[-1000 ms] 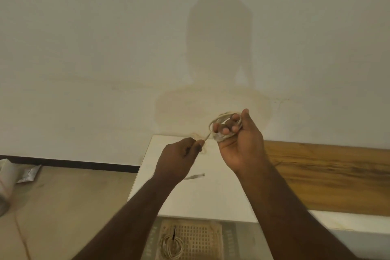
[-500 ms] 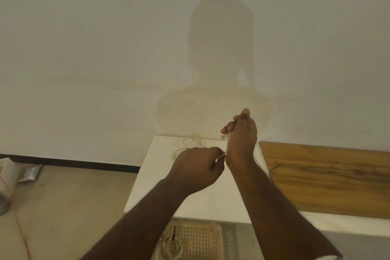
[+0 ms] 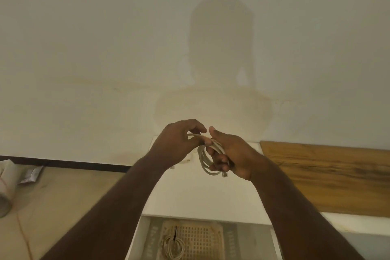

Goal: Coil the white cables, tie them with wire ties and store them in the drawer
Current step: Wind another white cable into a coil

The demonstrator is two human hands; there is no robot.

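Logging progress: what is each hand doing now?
Left hand: pinches a strand of the coiled white cable.
Right hand: grips that coil.

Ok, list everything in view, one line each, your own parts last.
coiled cable: one, white, held above the table
tied coil: one, white with a dark tie, in the open drawer
basket: one, beige, in the drawer
table: one, white, against the wall
wood board: one, brown, right of the table
packet: one, silver, on the floor at left
left hand: one, pinching the cable
right hand: one, fingers round the coil
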